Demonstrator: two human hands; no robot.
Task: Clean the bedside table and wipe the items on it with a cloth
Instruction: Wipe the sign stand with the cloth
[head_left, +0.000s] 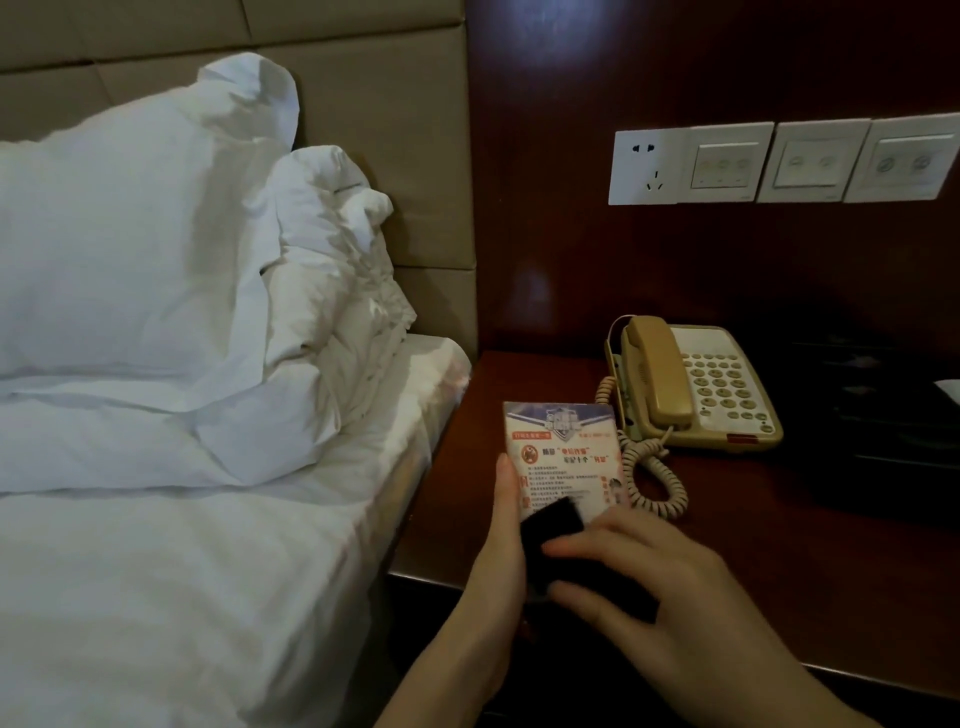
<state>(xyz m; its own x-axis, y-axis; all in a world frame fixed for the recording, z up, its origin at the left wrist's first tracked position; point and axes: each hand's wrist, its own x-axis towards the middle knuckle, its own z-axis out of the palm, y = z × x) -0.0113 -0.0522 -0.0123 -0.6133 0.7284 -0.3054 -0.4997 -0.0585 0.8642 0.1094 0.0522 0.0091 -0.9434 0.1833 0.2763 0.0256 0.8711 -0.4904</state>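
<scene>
Right hand (670, 587): pressing a dark cloth (550, 525) against the lower part of the card, fingers curling round the cloth.
Left hand (501, 545): gripping the printed card's (563, 449) left edge, holding it tilted above the bedside table's (753, 519) front left corner.
Telephone (696, 384): sitting further back on the table, its coiled cord (652, 478) trailing just beside the card.
Pillows (156, 249): leaning against the headboard (405, 130) to the left.
Wall switches (784, 161): showing above the telephone.
</scene>
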